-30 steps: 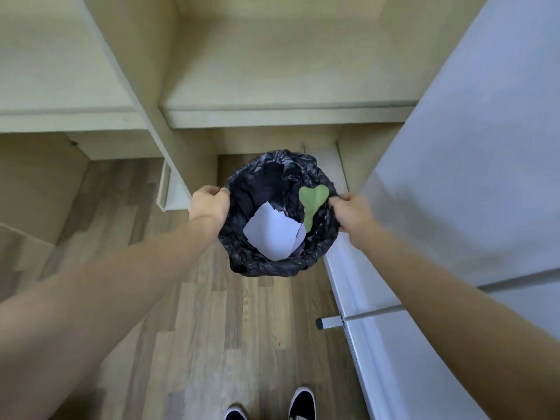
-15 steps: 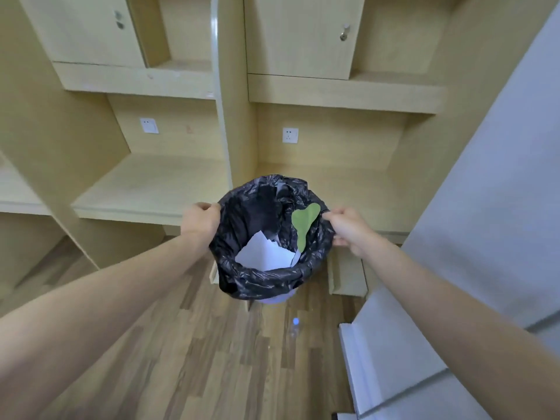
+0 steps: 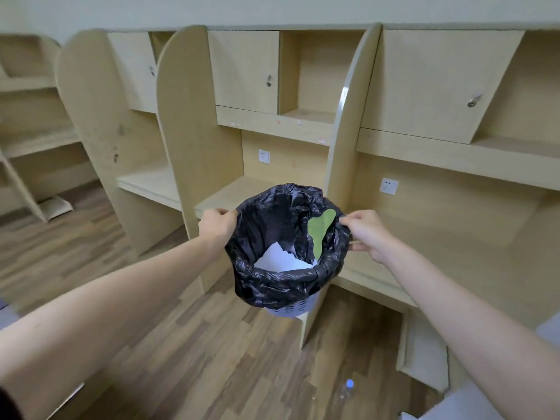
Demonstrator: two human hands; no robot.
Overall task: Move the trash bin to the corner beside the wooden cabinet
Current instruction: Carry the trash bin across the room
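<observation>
Holding trash bin [image 3: 288, 309] upright, mouth up, both hands [image 3: 216, 224] gripping.

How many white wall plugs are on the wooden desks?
2. One socket is on the back panel of the middle desk bay, above the trash bin. The other socket is in the bay to its right. More may be hidden.

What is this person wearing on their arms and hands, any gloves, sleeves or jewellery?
Nothing much: the left hand and right hand are bare, with no gloves, rings or watch visible. Both forearms are uncovered; only a dark sleeve edge shows near the left arm's top.
</observation>
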